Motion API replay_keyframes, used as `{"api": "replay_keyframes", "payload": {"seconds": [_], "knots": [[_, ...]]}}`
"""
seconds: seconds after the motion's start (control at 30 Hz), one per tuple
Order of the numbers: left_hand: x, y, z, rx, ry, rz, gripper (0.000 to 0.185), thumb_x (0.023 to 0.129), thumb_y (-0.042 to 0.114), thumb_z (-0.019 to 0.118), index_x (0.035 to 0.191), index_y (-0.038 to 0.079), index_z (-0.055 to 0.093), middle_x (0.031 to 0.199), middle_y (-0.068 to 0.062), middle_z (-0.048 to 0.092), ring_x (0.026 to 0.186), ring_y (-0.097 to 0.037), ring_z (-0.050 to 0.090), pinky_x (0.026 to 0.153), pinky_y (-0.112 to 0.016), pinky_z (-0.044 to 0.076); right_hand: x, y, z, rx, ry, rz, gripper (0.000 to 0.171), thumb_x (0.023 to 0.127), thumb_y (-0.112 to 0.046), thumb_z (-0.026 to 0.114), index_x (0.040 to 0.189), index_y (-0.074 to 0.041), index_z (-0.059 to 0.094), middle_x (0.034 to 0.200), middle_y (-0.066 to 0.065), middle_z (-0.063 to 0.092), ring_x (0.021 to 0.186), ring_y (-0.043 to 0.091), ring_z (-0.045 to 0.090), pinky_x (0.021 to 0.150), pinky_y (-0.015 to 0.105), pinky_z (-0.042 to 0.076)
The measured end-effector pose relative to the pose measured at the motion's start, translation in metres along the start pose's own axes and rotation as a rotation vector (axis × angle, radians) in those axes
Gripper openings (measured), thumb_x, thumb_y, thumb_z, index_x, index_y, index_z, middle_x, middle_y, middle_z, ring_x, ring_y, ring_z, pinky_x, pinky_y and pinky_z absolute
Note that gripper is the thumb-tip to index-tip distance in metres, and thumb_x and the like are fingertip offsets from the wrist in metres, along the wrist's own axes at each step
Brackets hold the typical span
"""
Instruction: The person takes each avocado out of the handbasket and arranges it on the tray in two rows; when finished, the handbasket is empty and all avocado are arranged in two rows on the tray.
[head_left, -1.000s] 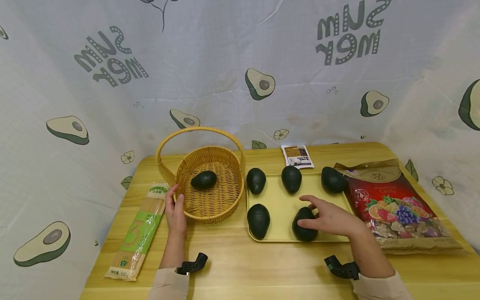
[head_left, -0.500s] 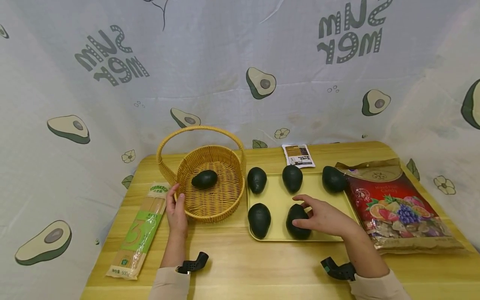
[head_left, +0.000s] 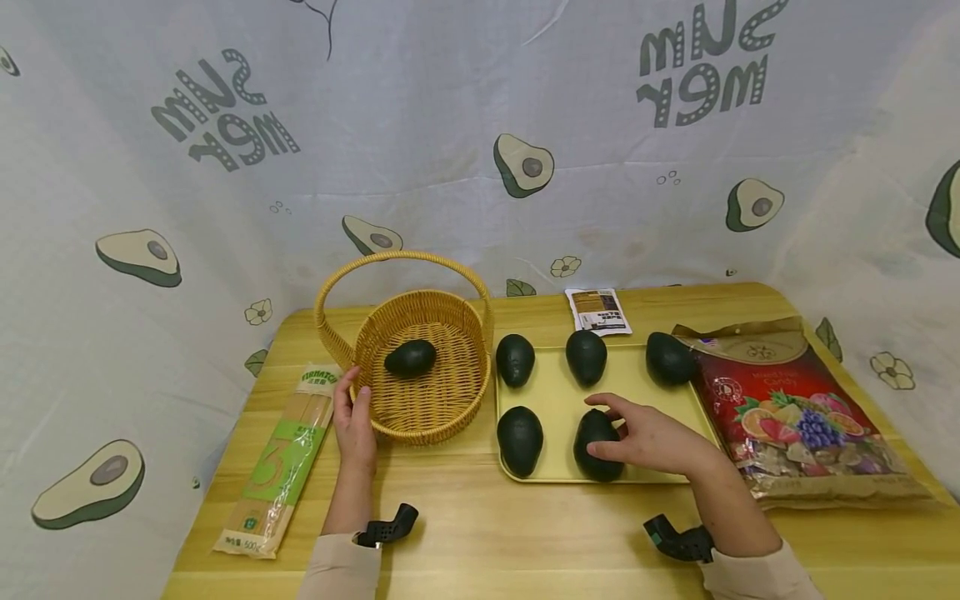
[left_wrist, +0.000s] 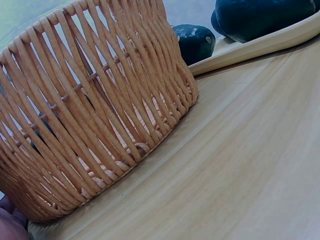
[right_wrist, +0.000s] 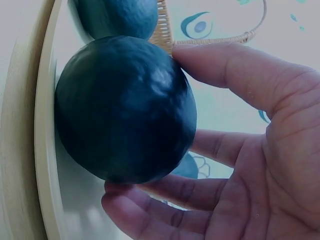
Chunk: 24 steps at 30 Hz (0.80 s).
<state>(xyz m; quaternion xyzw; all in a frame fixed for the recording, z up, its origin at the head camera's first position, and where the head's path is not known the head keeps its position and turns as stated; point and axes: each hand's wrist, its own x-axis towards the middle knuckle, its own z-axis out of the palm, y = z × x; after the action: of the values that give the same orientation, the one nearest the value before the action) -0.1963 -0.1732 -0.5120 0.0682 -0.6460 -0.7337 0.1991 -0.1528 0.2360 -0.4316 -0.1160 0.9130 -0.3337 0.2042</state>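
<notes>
A dark green avocado [head_left: 592, 450] stands near the front edge of the yellow tray [head_left: 556, 417]. My right hand [head_left: 652, 437] holds it from the right; in the right wrist view the thumb lies at one side and fingertips [right_wrist: 120, 202] at the other. My left hand [head_left: 355, 437] rests against the left front of the wicker basket [head_left: 420, 435], fingers extended along its outer wall. One avocado [head_left: 410, 358] lies in the basket. In the left wrist view, only a bit of the left hand shows beside the woven wall [left_wrist: 100, 100].
Several other avocados stand on the tray, one [head_left: 520, 442] just left of the held one. A candy bag [head_left: 802, 425] lies right of the tray, a noodle pack [head_left: 281, 467] left of the basket. Behind the tray is a small sachet [head_left: 598, 312]. A patterned cloth hangs behind.
My right hand and its avocado have shifted slightly left along the tray, mostly in the first half second. My left hand and the basket stay in place.
</notes>
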Motion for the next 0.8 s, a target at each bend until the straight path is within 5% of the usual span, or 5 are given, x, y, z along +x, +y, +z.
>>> {"api": "replay_keyframes", "payload": {"seconds": [0.3, 0.8], "knots": [[0.0004, -0.0003, -0.0006, 0.008, -0.006, -0.008, 0.04, 0.107, 0.011, 0.043, 0.145, 0.002, 0.043, 0.16, -0.008, 0.036, 0.156, -0.018, 0.02, 0.123, -0.037, 0.02, -0.0017, 0.0013, -0.0023, 0.063, 0.006, 0.017, 0.078, 0.09, -0.042, 0.076, 0.151, -0.008, 0.042, 0.142, 0.029, 0.055, 0.117, 0.041, 0.064, 0.086, 0.046, 0.057], [-0.0004, 0.0, -0.0003, 0.015, -0.003, -0.016, 0.04, 0.107, 0.013, 0.043, 0.146, 0.003, 0.043, 0.161, -0.007, 0.035, 0.156, -0.019, 0.021, 0.121, -0.032, 0.023, -0.0013, 0.0005, -0.0007, 0.065, 0.037, -0.024, 0.076, 0.092, -0.042, 0.074, 0.15, -0.004, 0.043, 0.144, 0.03, 0.052, 0.119, 0.044, 0.062, 0.09, 0.051, 0.057]]}}
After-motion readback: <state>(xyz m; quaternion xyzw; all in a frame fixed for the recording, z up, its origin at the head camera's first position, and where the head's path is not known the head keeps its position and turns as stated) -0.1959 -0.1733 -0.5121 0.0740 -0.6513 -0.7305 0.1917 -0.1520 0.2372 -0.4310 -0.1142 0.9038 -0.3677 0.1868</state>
